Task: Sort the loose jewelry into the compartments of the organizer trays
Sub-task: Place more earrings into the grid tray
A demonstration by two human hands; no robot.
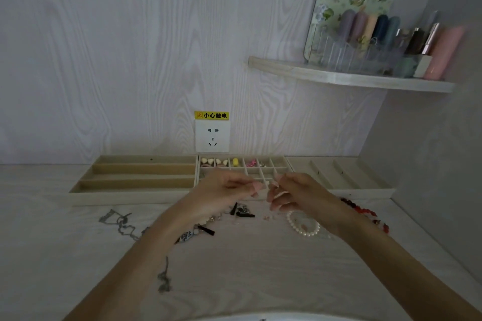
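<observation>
Three beige organizer trays stand along the wall: a long-slot tray (135, 177), a grid tray (276, 163) with small pieces in its back cells, and a ridged tray (344, 172). My left hand (224, 193) and my right hand (297, 190) meet above the grid tray's front edge, fingertips pinched together around something tiny and pale that I cannot make out. Loose jewelry lies on the table below them: a pearl bracelet (303, 227), red beads (365, 211), black pieces (242, 212), a silver chain (122, 221) and a small chain (164, 279).
A wall socket (212, 137) with a yellow warning label sits behind the trays. A corner shelf (347, 78) at upper right carries a clear rack of lipsticks and tubes. A grey wall bounds the table on the right.
</observation>
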